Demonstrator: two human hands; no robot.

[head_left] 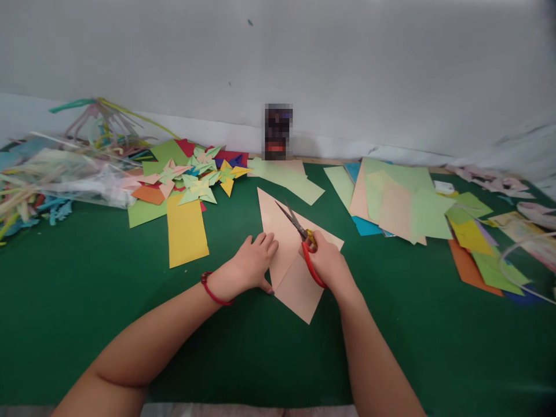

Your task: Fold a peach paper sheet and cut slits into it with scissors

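Note:
A folded peach paper sheet lies on the green table in front of me. My left hand presses flat on its left edge; a red cord bracelet circles that wrist. My right hand grips red-handled scissors, whose blades are spread apart and point up and left over the paper's folded part.
A yellow sheet and several folded paper stars lie at the back left beside a clear plastic bag of strips. Stacked green, peach and blue sheets lie at the right. A small dark box stands against the wall.

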